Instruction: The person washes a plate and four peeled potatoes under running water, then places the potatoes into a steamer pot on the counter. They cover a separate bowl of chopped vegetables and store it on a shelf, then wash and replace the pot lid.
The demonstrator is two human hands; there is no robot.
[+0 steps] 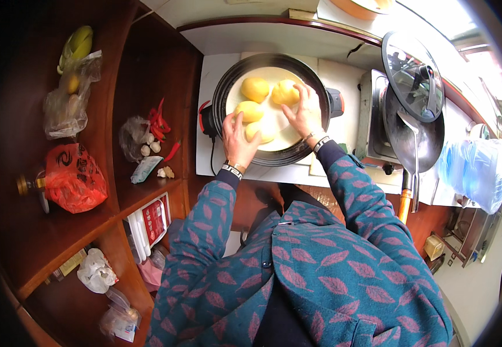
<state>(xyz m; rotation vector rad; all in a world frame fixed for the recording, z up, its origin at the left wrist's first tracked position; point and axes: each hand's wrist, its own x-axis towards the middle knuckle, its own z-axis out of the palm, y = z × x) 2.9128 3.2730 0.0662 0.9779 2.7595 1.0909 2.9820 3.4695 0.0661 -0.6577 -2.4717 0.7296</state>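
Observation:
Several rounded yellow pieces, which look like peeled potatoes, rest on a round cream surface (283, 134) inside a black electric pan (272, 161). My left hand (238, 141) spreads at the near left, fingertips on the middle-left potato (249, 111) and thumb beside the nearest one (259, 132). From the right, my right hand (306, 110) reaches over with fingers apart, its fingertips touching the far right potato (284, 92). Another potato (254, 89) sits at the far left, clear of both hands. Part of each touched potato is hidden by fingers.
At right stands a gas stove (370, 117) with a wok (424, 147), a glass lid (413, 73) and a metal spatula (414, 152). Red chilies (159, 123) and garlic (146, 150) lie on the left wooden shelf. A power cord (212, 156) hangs beside the pan.

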